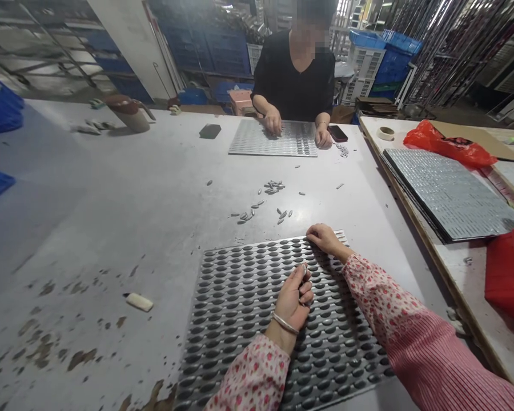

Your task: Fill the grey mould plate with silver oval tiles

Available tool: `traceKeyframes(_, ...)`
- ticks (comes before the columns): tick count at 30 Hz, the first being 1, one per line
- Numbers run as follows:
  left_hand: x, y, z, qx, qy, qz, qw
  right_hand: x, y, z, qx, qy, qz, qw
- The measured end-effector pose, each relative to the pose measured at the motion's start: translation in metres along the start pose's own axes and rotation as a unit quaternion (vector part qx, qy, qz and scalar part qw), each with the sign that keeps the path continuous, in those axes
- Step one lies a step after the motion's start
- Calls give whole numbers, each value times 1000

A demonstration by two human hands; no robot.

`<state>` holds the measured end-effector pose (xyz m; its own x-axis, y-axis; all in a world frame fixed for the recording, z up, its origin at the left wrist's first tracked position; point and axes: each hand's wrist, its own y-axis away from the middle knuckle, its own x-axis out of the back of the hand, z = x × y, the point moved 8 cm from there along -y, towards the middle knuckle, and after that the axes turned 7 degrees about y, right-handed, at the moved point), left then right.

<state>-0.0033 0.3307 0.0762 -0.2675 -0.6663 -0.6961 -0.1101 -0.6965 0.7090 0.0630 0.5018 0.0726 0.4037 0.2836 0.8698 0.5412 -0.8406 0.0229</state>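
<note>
Patterned sheet [227, 302], set with rows of dark ovals, lies flat on the white counter [89, 228], on the near side and a little in from the right edge. Above its surface, the left hand [293, 294], a bangle [285, 323] at its wrist, has its grip closed on a small shiny piece [304, 268] between thumb and finger, the other fingers curled in. The right hand [326, 237] rests its fingertips at the sheet's far edge, near the far right corner; whether its grip grasps a piece, I cannot tell. Just beyond that edge, loose oval pieces [274, 186] lie scattered toward the middle of the counter. A pale oblong thing [139, 302] with a dark tip lies left of the sheet. At the counter's far edge, a person [295, 80] in black has both hands at another sheet [251, 140], with a phone [338, 133] just beside it and a jug [131, 115] well off to the left. Past the right edge, a side counter [466, 265] carries a stack of sheets [454, 194], a red bag [445, 142], a tape roll [380, 133] and a red bin [508, 279].
</note>
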Motion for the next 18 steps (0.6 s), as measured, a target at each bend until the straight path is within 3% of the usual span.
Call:
traceKeyframes(5, 1, 0, 1, -8, -10, 5, 1000, -8, -8, 1, 26, -3, -35, 999)
traceKeyframes(9, 2, -3, 2, -17, -7, 21, 1000, -3, -10, -1, 1, -6, -6, 1000)
traceKeyframes(12, 0, -6, 4, -28, 0, 35, 999, 8, 2, -10, -16, -21, 14, 1000)
traceKeyframes(14, -2, -10, 5, -32, 1, 41, 999, 11, 18, -21, -3, -98, -18, 995)
traceKeyframes(16, -7, -14, 5, -33, -1, 39, 999, 8, 38, -38, 21, -245, -95, 965)
traceKeyframes(18, -11, -17, 5, -38, -2, 37, 999, 7, 55, -50, 28, -385, -155, 909)
